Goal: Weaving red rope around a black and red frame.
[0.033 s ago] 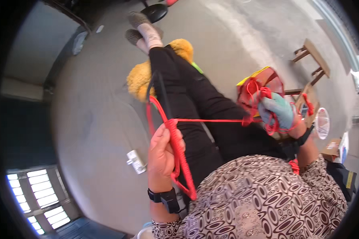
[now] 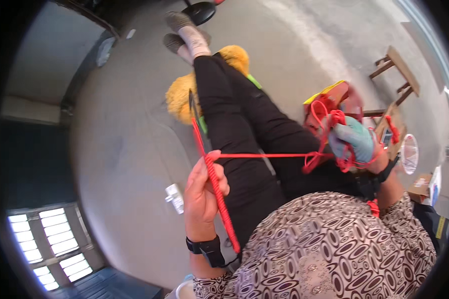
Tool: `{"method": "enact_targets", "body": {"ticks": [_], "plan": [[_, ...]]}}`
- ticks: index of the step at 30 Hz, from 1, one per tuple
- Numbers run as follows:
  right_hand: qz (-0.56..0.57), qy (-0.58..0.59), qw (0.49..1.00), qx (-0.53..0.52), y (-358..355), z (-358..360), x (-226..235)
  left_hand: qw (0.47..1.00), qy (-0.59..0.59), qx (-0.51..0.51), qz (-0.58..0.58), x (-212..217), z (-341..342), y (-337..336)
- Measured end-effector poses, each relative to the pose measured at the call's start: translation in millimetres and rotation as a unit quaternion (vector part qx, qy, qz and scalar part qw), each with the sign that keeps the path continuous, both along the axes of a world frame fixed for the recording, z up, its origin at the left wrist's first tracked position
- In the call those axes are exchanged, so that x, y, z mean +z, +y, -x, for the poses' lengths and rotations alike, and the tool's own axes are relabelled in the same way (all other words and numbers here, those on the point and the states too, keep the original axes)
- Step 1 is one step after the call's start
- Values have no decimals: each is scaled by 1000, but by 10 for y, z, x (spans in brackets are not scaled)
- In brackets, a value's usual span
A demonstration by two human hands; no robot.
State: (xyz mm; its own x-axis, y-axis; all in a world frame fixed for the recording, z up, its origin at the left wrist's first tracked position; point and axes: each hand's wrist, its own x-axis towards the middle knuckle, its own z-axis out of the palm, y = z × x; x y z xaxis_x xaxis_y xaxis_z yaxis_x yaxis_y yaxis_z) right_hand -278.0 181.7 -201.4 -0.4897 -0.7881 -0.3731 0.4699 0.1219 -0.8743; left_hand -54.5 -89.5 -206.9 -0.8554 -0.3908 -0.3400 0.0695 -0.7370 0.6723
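pinching red-wrapped strip (image 2: 224, 217), left fingers (image 2: 224, 186) have room leftward

On the grey floor (image 2: 119, 144), at the far side, there is a black round base (image 2: 199, 13). Nearer than this lies a yellow fluffy thing (image 2: 179, 99); its kind I cannot tell. To the left, a small white block (image 2: 174, 198) lies on the floor, and at the near left is a bright window (image 2: 57, 229) with bars. On the far right stands a wooden stool (image 2: 400, 70). At the right, nearer, there are a white round basket (image 2: 409, 153) and a brown cardboard box (image 2: 420, 185).
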Motion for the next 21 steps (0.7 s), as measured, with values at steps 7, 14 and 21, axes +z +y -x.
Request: {"method": "enact_targets", "body": {"ticks": [7,14,21], "plan": [[74,-94,941,317,-301,-197,382,987,146,42,-60,193,-848,-93],[100,-135,942,292,-388,-258,308,979,182,66,-68,75,-977,-21],[21,26,998,43,-394,-150,205,999,25,27,-4,54,-431,121]]}}
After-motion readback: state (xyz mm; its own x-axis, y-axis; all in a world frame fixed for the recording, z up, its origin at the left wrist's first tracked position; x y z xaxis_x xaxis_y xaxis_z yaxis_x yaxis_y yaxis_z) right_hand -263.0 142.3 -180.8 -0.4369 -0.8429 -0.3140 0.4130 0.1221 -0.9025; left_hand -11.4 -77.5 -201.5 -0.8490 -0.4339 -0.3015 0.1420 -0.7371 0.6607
